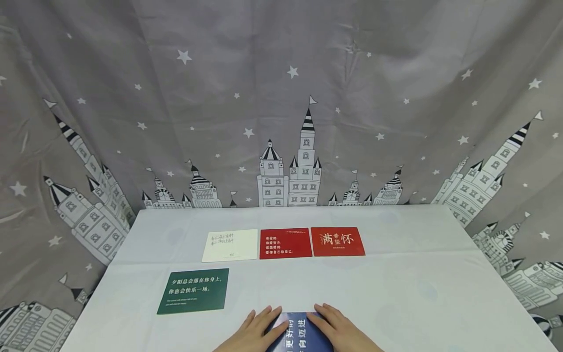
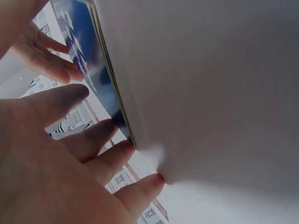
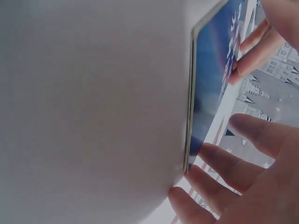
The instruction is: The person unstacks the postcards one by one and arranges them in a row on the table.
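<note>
A small stack of cards with a dark blue card (image 1: 303,337) on top lies on the white table at the near edge of the head view. My left hand (image 1: 255,332) is at its left side, with fingertips on the card's left part. From the other side my right hand (image 1: 340,330) touches it, fingertips over its right edge. Fingers of both hands are fairly straight. In the left wrist view the layered edge of the stack (image 2: 112,79) shows beside the fingertips. The right wrist view also shows the stack (image 3: 190,102) at the fingertips.
A green card (image 1: 193,303) lies to the left on the white table (image 1: 418,303). Farther back a cream card (image 1: 242,247), a red card (image 1: 301,234) and another red card (image 1: 318,249) form a row. A grey castle-print curtain (image 1: 211,58) hangs behind.
</note>
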The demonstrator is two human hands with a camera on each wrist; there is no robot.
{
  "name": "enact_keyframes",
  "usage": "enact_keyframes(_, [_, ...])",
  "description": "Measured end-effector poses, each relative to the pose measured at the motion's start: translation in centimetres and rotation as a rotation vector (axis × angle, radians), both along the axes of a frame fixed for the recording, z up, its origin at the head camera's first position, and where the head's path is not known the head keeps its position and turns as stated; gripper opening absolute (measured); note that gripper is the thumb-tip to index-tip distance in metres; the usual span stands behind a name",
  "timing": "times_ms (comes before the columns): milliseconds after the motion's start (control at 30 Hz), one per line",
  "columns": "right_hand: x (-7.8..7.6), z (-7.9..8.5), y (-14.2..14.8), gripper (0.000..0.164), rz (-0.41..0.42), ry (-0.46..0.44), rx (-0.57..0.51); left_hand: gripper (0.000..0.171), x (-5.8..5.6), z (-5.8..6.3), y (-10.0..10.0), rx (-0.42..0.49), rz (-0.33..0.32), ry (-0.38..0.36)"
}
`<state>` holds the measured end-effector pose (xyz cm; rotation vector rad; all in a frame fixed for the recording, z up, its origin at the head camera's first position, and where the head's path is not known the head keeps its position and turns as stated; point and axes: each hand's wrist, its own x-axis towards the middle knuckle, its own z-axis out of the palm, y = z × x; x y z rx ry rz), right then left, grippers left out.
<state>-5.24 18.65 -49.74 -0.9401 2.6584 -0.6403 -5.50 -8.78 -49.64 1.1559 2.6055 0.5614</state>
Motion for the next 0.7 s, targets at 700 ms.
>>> enact_keyframes(700, [0.91,-0.47,-0.37,0.084,0.025,0.127,0.044,0.081,0.27,0.29,0.25,-0.039,-0.029,0.113])
